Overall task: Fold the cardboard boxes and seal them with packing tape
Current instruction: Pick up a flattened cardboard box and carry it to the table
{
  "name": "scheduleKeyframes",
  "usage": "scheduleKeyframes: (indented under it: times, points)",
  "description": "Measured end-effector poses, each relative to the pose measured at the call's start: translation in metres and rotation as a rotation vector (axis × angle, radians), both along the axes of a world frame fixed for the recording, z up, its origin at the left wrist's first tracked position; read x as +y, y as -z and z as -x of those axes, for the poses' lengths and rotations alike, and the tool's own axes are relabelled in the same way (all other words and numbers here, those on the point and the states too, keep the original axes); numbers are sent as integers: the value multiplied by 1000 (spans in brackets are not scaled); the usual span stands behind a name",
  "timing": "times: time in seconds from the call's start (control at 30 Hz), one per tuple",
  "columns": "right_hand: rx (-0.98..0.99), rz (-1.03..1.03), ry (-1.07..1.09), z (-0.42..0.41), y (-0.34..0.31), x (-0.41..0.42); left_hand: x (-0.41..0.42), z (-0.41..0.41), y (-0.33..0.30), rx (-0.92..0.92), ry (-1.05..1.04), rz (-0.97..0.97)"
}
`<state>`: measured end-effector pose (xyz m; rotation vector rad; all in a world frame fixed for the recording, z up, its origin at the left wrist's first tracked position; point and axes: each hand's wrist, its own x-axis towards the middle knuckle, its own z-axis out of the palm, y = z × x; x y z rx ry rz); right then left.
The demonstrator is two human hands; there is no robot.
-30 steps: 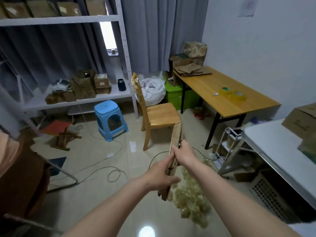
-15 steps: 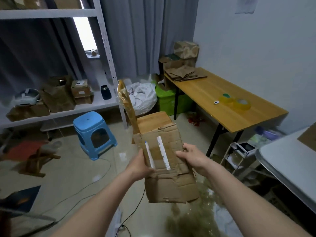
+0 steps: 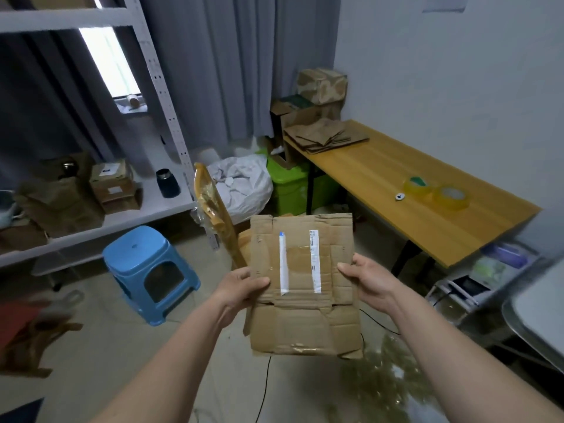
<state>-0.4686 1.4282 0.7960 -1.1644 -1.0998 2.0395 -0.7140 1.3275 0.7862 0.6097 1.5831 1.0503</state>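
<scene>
While both arms reached forward over the tiled floor [image 3: 91, 346], a flattened cardboard box [image 3: 305, 319] was held up in front of the person, its broad face turned toward the camera. The left hand [image 3: 241, 288] gripped the box's left edge, thumb laid across the front and fingers hidden behind. The right hand [image 3: 366, 280] gripped the right edge the same way, thumb on the front face. Two white label strips [image 3: 283, 264] ran upright down the creased panel, with a patch of clear tape between them.

Beyond the box stood a wooden chair [image 3: 213, 215], its seat mostly hidden by the cardboard. To its left was a blue plastic stool [image 3: 146, 270], and behind that a white metal shelf [image 3: 128, 215] carrying brown boxes and a dark jar. Along the right wall stood a wooden desk [image 3: 396, 190]. Two rolls of yellowish packing tape [image 3: 451, 198] lay just beside each other near its front end, with a small white object close by. A stack of flattened cardboard [image 3: 326, 138] rested at the desk's far end, well apart from the rolls. A green bin [image 3: 290, 190] sat under that end.
</scene>
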Motion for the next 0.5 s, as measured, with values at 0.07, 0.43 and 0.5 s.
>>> scheduleKeyframes:
  times: [0.07, 0.43, 0.5]
  points:
    - [-1, 21, 49, 7, 3, 23, 24, 5, 1, -3, -19, -6]
    - [-586, -364, 213, 7, 7, 216, 249, -8, -14, 76, -50, -111]
    - [-634, -433, 175, 4, 0, 257, 297, -24, -23, 160, -53, -114]
